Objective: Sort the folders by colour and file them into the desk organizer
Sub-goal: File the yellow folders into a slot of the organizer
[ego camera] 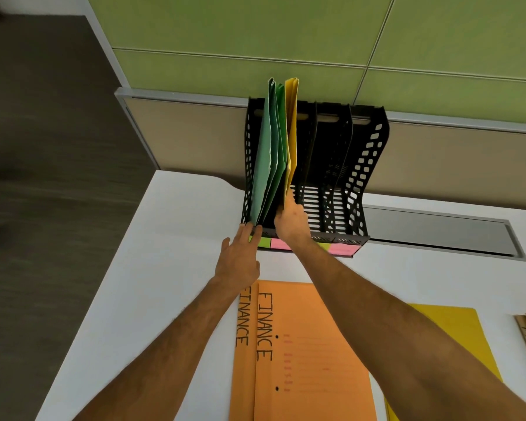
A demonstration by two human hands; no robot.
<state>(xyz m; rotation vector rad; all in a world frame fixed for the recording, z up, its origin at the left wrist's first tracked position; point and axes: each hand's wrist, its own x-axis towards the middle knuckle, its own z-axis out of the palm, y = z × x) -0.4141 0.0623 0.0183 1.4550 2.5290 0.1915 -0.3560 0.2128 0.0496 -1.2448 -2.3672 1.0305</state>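
While the right hand pinches the yellow folder to seat it upright in the organizer, the flat, straight-fingered left hand steadies the green folders just beside; orange folders wait nearer the wrists

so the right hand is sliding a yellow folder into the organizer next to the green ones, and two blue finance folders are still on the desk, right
Not quite: the head view shows the FINANCE folders on the desk are orange, not blue. The rest holds: the right hand holds the yellow folder in the organizer beside the green folders.
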